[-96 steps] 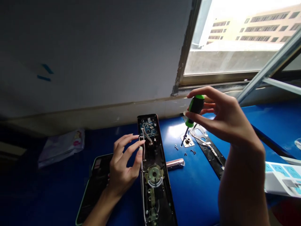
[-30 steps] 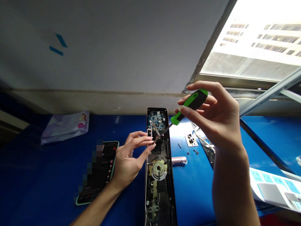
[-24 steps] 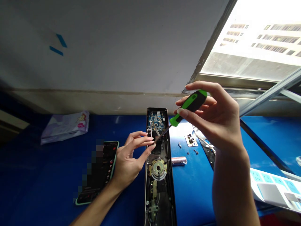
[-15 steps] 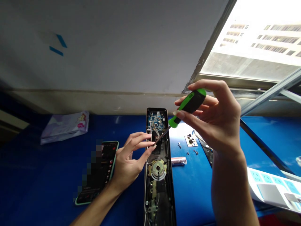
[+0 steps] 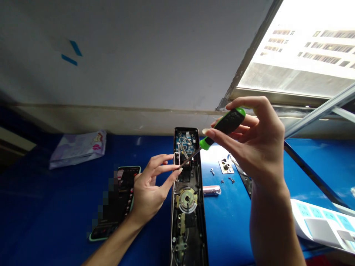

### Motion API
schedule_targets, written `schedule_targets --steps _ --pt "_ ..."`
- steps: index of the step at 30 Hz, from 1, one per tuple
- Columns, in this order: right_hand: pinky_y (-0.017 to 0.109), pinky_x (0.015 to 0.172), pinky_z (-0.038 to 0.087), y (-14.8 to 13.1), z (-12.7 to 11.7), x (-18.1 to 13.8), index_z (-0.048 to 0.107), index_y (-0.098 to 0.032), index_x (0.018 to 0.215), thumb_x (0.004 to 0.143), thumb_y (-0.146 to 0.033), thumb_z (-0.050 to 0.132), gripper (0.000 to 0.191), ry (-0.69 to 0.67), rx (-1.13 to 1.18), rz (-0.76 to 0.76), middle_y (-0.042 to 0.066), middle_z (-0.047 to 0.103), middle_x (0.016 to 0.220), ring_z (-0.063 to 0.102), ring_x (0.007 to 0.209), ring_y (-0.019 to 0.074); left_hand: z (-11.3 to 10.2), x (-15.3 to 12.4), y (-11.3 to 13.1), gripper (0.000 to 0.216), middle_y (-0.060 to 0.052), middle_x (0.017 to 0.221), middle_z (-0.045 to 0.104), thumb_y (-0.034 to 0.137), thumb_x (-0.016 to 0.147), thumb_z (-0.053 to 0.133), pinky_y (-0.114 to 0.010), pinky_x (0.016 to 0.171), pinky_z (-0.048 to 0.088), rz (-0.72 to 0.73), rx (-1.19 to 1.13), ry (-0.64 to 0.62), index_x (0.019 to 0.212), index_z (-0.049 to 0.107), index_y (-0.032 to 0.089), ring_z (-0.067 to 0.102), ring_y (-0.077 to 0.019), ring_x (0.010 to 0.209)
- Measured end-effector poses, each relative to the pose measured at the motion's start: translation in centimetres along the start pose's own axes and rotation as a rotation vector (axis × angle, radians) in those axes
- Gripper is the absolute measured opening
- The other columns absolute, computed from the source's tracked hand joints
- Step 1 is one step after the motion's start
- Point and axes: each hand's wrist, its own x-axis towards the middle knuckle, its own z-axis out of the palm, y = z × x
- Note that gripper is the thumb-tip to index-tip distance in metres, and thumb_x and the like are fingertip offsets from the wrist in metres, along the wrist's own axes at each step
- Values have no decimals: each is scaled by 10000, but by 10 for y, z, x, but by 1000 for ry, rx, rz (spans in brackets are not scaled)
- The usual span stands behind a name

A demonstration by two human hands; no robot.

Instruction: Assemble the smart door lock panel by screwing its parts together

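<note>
An opened door-lock body (image 5: pixel 188 207) lies lengthwise on the blue table (image 5: pixel 55 207), its circuit board and round brass part exposed. My right hand (image 5: pixel 255 144) is closed round a green-and-black screwdriver (image 5: pixel 222 129), whose tip slants down to the lock's left edge near the board. My left hand (image 5: pixel 154 184) rests beside the lock, fingers stretched toward the screwdriver tip and a white wire (image 5: pixel 175 162). Whether the fingertips pinch anything is hidden.
A phone in a green case (image 5: pixel 119 199) lies left of my left hand. A small metal cylinder (image 5: pixel 211 190), loose screws (image 5: pixel 226 180) and a small plate (image 5: pixel 225 166) lie to the right of the lock. A white power strip (image 5: pixel 321 225) sits far right, a plastic packet (image 5: pixel 77 147) far left.
Since 3.2 s ago the screwdriver moved left from the small plate to the lock body. In the last second its handle shifted slightly; the left hand barely moved.
</note>
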Motion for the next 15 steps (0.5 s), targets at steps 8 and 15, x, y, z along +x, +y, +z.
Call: schedule_targets --steps 8,15 --pt "407 748 753 2 2 -1 714 -284 1182 744 -280 962 503 29 -6 34 -6 823 928 839 913 276 0 0 0 197 -22 1091 800 169 881 841 -336 933 676 13 27 26 1051 817 265 785 -205 1036" --pt "424 882 739 1 -5 -2 645 -334 1336 805 -176 890 606 -132 36 25 -5 822 1084 821 1011 265 -2 1 -2 350 -59 1197 784 203 920 804 -402 1046 642 51 28 -47 1254 729 277 744 -247 1203"
